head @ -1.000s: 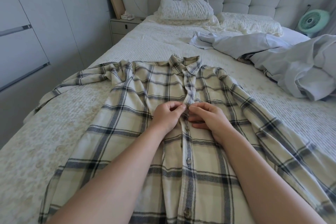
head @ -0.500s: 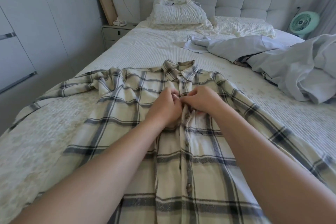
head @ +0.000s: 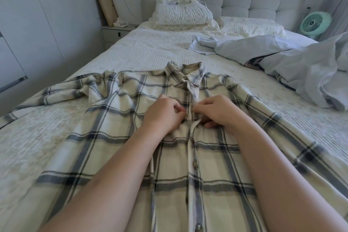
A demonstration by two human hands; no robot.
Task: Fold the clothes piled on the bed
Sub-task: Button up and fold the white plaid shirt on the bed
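Note:
A cream plaid shirt (head: 116, 137) with dark checks lies face up and spread flat on the bed (head: 150, 51), collar pointing to the headboard, sleeves out to both sides. My left hand (head: 163, 117) and my right hand (head: 218, 111) meet at the shirt's button strip just below the collar. Both pinch the strip's edges with curled fingers, one from each side. Buttons lower on the strip show fastened. A heap of pale blue-grey clothes (head: 301, 66) lies crumpled on the right half of the bed.
Folded pale garments (head: 182, 13) are stacked on the pillows by the tufted headboard. A nightstand (head: 114, 34) with a leaning frame stands at the left, wardrobe doors (head: 28, 34) run along the left wall, and a green fan (head: 314, 22) sits at the right.
Both hands have moved up the button strip toward the collar, keeping their pinch on it. The view has tilted slightly.

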